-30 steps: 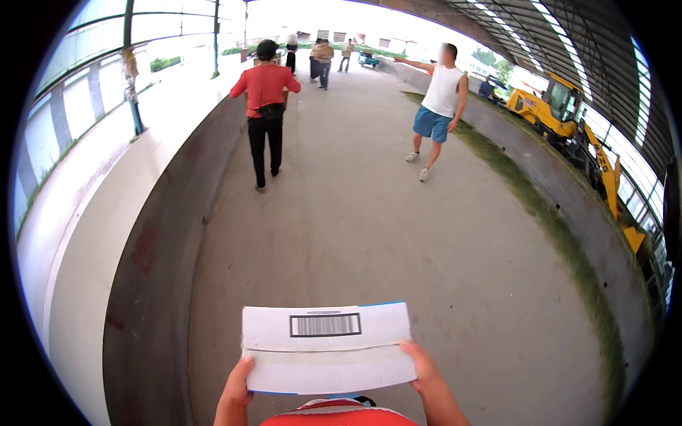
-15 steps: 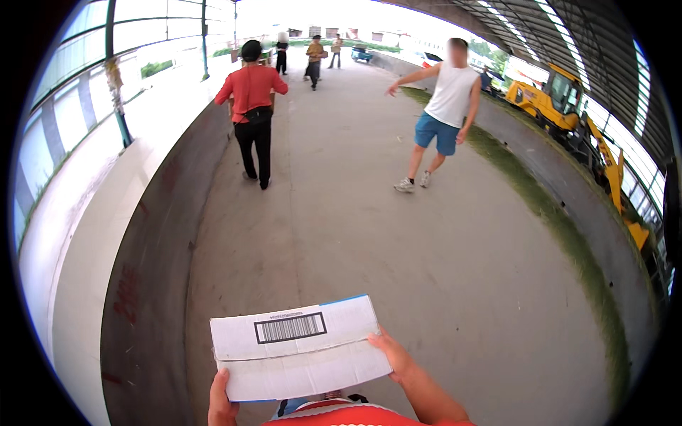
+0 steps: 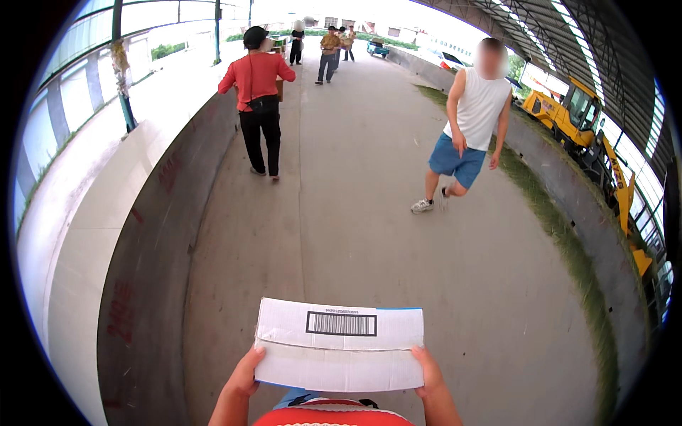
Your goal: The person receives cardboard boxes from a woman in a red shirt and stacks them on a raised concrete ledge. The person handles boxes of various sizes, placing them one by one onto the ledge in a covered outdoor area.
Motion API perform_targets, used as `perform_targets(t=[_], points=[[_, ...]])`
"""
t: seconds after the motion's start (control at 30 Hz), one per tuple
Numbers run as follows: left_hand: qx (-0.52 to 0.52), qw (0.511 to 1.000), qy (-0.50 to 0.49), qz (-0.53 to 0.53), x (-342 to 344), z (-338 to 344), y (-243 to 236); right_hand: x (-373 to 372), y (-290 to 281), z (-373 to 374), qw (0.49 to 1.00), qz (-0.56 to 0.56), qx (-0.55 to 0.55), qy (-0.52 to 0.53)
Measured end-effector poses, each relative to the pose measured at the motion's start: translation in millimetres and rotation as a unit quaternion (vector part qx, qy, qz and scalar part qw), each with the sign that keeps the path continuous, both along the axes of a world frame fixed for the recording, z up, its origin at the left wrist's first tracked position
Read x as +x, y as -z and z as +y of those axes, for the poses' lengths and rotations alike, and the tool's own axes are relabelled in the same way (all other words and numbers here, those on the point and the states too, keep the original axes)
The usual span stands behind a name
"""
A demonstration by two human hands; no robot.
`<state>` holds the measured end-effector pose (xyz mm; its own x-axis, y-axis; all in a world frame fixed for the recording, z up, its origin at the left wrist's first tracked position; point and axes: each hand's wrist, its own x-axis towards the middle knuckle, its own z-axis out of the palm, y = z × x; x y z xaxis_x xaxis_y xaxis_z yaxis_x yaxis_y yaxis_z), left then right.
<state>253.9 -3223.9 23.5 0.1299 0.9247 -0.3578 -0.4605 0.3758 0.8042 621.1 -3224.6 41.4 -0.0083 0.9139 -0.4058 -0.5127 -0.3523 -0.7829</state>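
— Hands on what?
— Left hand (image 3: 245, 373) and right hand (image 3: 428, 371) grip the white cardboard box (image 3: 339, 344) by its ends, fingers curled closed around its edges, held low above the concrete walkway (image 3: 369, 213).

Matt white cardboard box (image 3: 339, 344), slightly creased; rough grey concrete floor (image 3: 369, 213)

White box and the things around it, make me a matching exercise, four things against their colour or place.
Things:
1. white box
2. person in red top
3. person in white vest
4. yellow loader

Matches:
A. parked beyond the right wall
B. held at both ends by left hand and right hand
C. blue shorts
D. black trousers

Pairs: 1-B, 2-D, 3-C, 4-A
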Motion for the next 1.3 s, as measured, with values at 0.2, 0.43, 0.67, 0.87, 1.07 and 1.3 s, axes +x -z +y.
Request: perform_targets(t=[0.2,0.43,0.67,0.87,1.07,1.3], points=[[-0.001,1.0,-0.028,-0.007,11.8,22.8,8.0,12.9,-11.0,32.3,0.999,-0.007,0.036,-0.022],[-0.012,0.999,-0.044,-0.006,9.5,32.2,-3.7,9.0,-22.3,54.9,0.999,-0.019,0.031,-0.04],[-0.031,0.998,-0.062,-0.012,7.8,34.2,-9.6,6.7,-26.1,66.9,0.998,0.006,0.039,-0.055],[-0.017,0.994,-0.105,-0.003,17.6,21.8,-10.7,17.0,-17.8,76.2,0.994,0.029,0.058,-0.087],[0.022,0.985,-0.171,0.015,46.7,10.4,-15.0,33.0,-18.6,115.5,0.982,0.062,0.077,-0.163],[0.031,0.974,-0.225,0.02,75.4,-6.6,-27.2,44.6,-32.6,144.5,0.974,0.055,0.05,-0.216]])
